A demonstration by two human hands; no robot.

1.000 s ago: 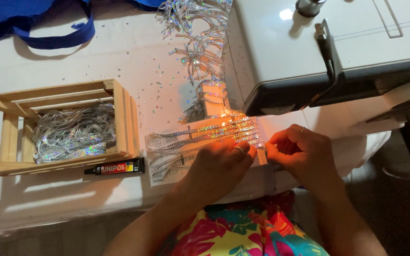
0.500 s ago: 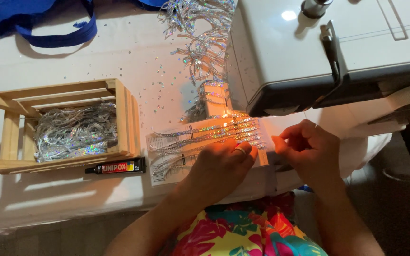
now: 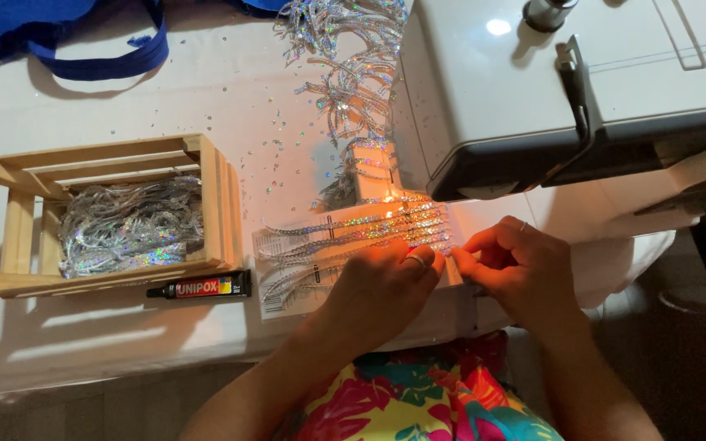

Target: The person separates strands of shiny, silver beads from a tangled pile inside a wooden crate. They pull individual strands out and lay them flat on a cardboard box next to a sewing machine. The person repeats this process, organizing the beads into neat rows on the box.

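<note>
Since the earlier frames the right hand (image 3: 520,269) has slid a little toward the left hand (image 3: 382,290), so the two now meet at lower centre of the head view. The left hand lies flat, fingers closed together, pressing down on the rows of sequin strips (image 3: 353,233) that lie across a white card (image 3: 288,269). The right hand's fingertips are pinched at the strips' right ends, under a warm orange light; what exactly they pinch cannot be told. Just left of the card lies a black glue tube (image 3: 198,287), touching the front of a wooden crate (image 3: 214,196) that holds silver sequin trim (image 3: 124,233). A white sewing machine (image 3: 582,90) fills the upper right. A loose sequin fringe (image 3: 349,65) trails toward top centre, and blue bag (image 3: 67,37) sits upper left.
</note>
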